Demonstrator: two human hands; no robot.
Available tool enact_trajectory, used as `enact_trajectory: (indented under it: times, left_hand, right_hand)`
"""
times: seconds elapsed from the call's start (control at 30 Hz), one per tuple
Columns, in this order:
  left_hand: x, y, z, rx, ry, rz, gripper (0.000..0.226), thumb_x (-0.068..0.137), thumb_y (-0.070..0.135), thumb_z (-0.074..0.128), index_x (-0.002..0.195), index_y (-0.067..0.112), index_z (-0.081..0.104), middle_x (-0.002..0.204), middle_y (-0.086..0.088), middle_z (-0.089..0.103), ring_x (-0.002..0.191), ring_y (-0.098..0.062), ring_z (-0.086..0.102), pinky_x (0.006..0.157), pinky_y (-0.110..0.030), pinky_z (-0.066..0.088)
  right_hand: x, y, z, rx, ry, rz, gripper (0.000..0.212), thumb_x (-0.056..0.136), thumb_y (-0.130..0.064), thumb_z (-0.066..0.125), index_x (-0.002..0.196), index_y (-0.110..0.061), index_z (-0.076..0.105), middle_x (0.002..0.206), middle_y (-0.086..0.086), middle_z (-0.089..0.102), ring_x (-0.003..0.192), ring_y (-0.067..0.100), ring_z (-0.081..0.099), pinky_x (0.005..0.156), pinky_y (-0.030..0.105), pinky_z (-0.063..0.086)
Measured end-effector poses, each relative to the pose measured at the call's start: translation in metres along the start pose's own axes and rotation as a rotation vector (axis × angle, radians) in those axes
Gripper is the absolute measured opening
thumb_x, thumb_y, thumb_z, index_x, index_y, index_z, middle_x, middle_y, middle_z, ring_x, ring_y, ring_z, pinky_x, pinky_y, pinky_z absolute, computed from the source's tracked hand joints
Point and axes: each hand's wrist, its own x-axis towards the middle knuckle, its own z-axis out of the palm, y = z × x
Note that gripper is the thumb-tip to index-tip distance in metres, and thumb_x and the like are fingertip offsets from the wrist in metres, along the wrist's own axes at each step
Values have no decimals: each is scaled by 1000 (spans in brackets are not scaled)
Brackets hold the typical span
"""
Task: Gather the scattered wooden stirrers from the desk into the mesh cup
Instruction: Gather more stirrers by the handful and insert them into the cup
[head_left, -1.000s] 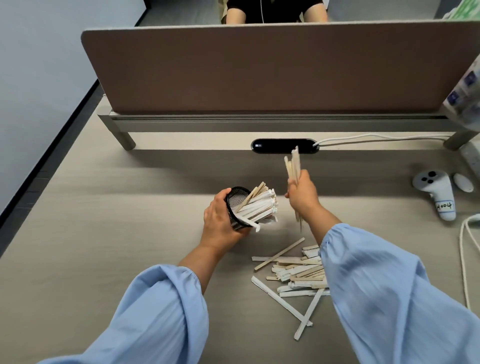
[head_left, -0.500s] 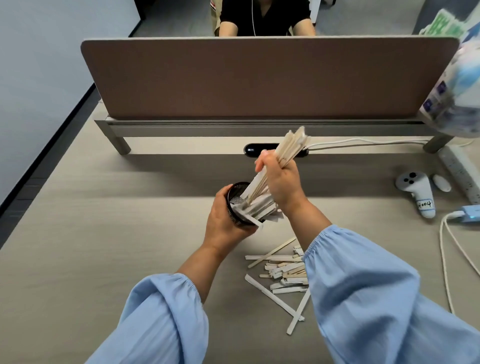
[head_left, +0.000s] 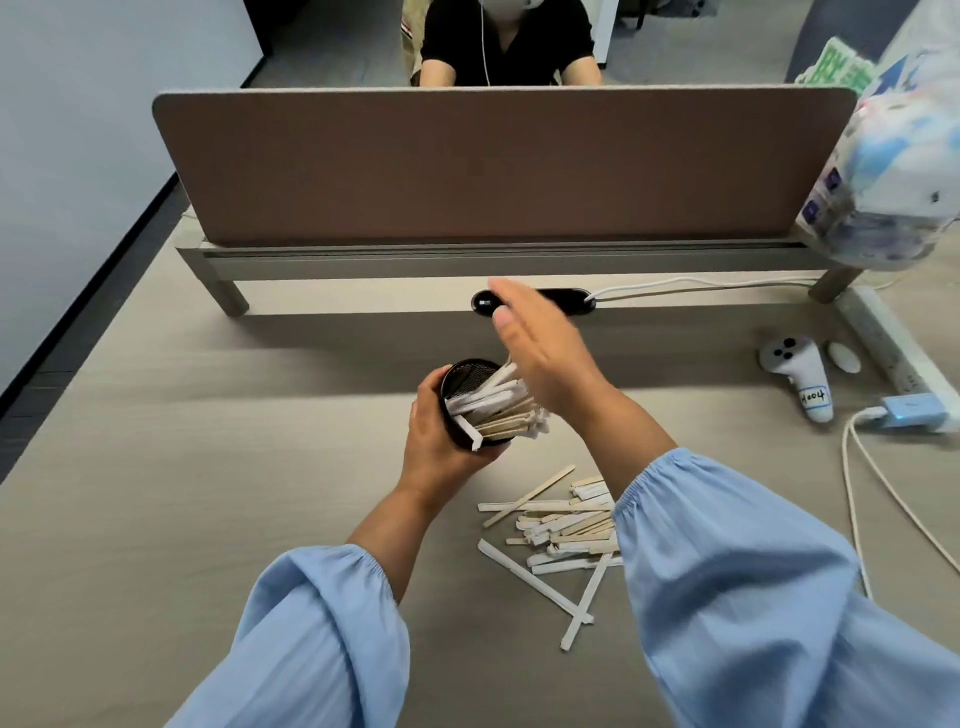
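Note:
My left hand (head_left: 434, 441) grips the black mesh cup (head_left: 465, 382), held tilted toward the right above the desk. A bundle of wooden and paper-wrapped stirrers (head_left: 498, 410) sticks out of its mouth. My right hand (head_left: 540, 348) hovers just above and to the right of the cup, fingers spread and flat, holding nothing. A loose pile of stirrers (head_left: 561, 530) lies on the desk below the cup, partly hidden by my right sleeve.
A brown divider panel (head_left: 504, 166) stands at the back with a person seated behind it. To the right lie a white controller (head_left: 797, 371), a power strip (head_left: 893, 353), a blue adapter (head_left: 909, 410) with cable, and a plastic bag (head_left: 893, 171).
My right hand pushed its bundle of stirrers into the cup, let go, and opened flat above it. The left hand kept holding the tilted cup.

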Motion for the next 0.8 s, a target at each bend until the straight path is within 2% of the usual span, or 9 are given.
enact_trajectory:
  times: [0.1, 0.2, 0.23, 0.33, 0.43, 0.53, 0.6, 0.7, 0.8]
  left_hand:
    - [0, 0, 3, 29, -16, 32, 87, 49, 39, 81, 122, 32, 35, 122, -1, 55, 111, -22, 53, 90, -51, 45]
    - [-2, 0, -2, 12, 11, 26, 86, 50, 39, 79, 122, 34, 34, 121, 1, 56, 111, -18, 54, 92, -48, 45]
    - [-3, 1, -4, 19, -7, 43, 85, 50, 38, 79, 122, 37, 33, 121, 4, 55, 111, -18, 54, 92, -49, 45]
    - [-8, 2, -3, 77, -55, 78, 83, 51, 41, 77, 119, 46, 30, 118, 12, 54, 109, -17, 55, 91, -49, 45]
    - [-10, 0, -4, 36, -17, 43, 83, 51, 43, 78, 118, 48, 29, 118, 4, 57, 109, -15, 55, 91, -44, 47]
    - [-16, -5, -4, 52, -56, 33, 83, 51, 42, 78, 117, 48, 28, 118, 3, 57, 107, -11, 56, 90, -37, 47]
    - [-19, -4, -4, 36, -31, 17, 83, 50, 44, 77, 119, 38, 31, 117, 1, 56, 107, -10, 55, 90, -33, 46]
    - [-20, -3, -1, 83, -38, 74, 82, 51, 43, 76, 121, 36, 33, 118, 0, 56, 109, -19, 55, 92, -47, 45]
    - [-24, -3, 4, 134, -41, 114, 82, 52, 42, 75, 122, 34, 33, 119, 1, 55, 109, -23, 54, 92, -53, 43]
  right_hand:
    - [-2, 6, 14, -265, -259, 79, 54, 98, -40, 29, 146, -13, 28, 157, 1, 24, 147, 16, 11, 120, 48, 10]
    - [-5, 6, 13, -114, -2, 72, 60, 98, -39, 26, 149, -12, 11, 160, 3, 4, 148, 14, 1, 119, 40, -1]
    - [-4, 6, 13, -139, -44, 118, 60, 99, -39, 24, 150, -11, 7, 160, 3, 0, 148, 14, -1, 119, 40, -2]
    - [-6, 4, 20, -107, -249, 194, 56, 101, -36, 24, 149, -10, 13, 160, 4, 12, 148, 14, 7, 119, 32, 4]
    - [-8, 3, 21, 74, -174, 187, 54, 101, -35, 26, 149, -12, 16, 159, 2, 17, 147, 12, 12, 116, 23, 8]
    - [-11, 11, 19, 71, -309, 197, 54, 101, -36, 26, 149, -14, 19, 158, 1, 17, 147, 13, 13, 120, 28, 8]
    - [-13, 12, 18, 79, -159, 171, 50, 101, -29, 29, 148, -12, 21, 159, 2, 13, 147, 12, 9, 118, 26, 5]
    - [-16, 17, 17, 27, -186, 188, 49, 101, -27, 28, 147, -9, 22, 159, 4, 13, 147, 13, 8, 117, 25, 5]
    - [-22, 22, 13, 41, -188, 202, 44, 102, -23, 29, 142, -7, 34, 153, 7, 32, 143, 16, 25, 116, 24, 14]
